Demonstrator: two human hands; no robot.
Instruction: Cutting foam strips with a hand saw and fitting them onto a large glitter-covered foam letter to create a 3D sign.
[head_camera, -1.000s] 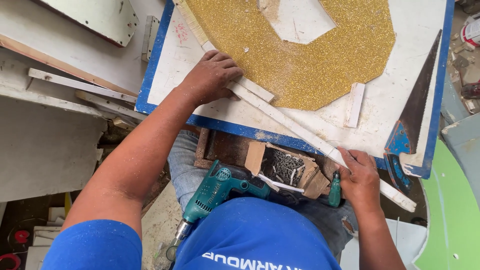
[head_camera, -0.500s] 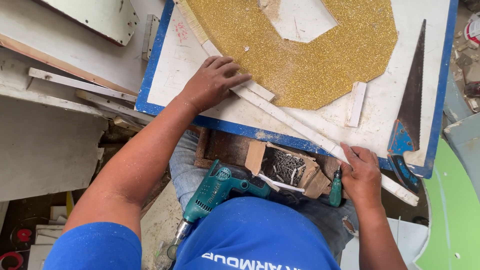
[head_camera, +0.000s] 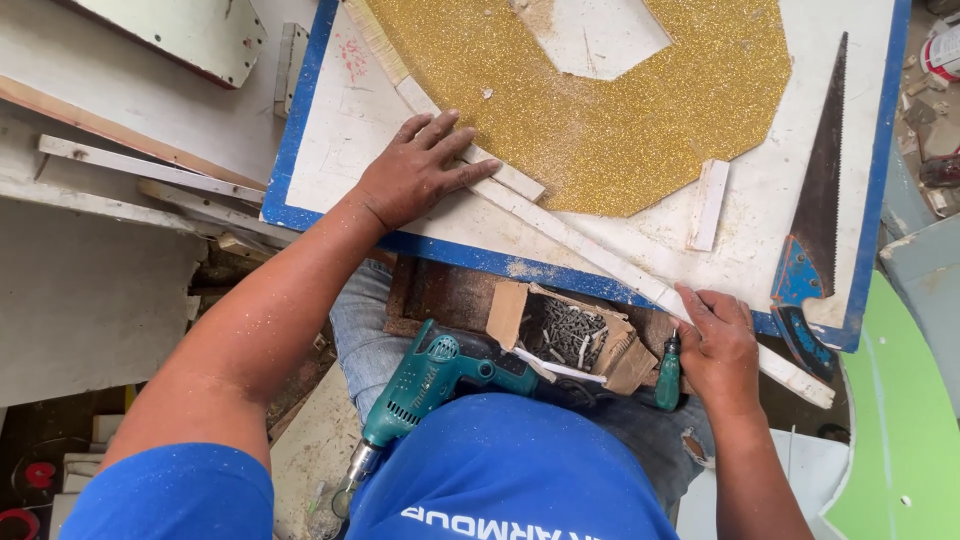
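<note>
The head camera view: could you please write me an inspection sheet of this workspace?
Surface: white board with blue edge, dusty, red marks near its upper left.
Job's things: long white strip lies diagonally along the gold glitter panel; short white strip piece beside it.
Clutter: handsaw at the right edge; open cardboard box of screws, teal drill and green-handled screwdriver on the lap.
Hands: left hand flat, its fingers on the strip; right hand on the strip's lower end.
Cables: nothing seen.
Surroundings: white offcut boards left; green panel right.
</note>
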